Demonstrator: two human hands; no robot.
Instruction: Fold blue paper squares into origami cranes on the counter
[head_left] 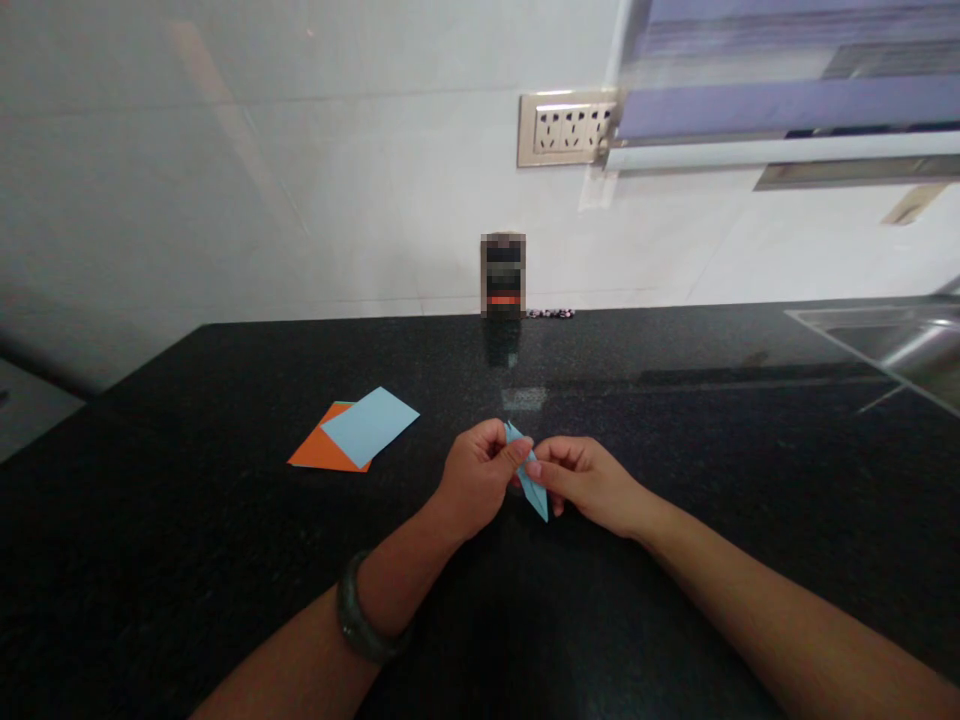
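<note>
A speckled black tabletop lay beneath the left hand and right hand; to their left, a pale-blue sheet overlapped an orange sheet. Each hand's grip was pinched closed on the folded pale-blue paper between them.

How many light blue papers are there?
2: a flat sheet overlapping orange paper, and a folded piece held by the left hand and right hand. Others may be hidden underneath.
</note>
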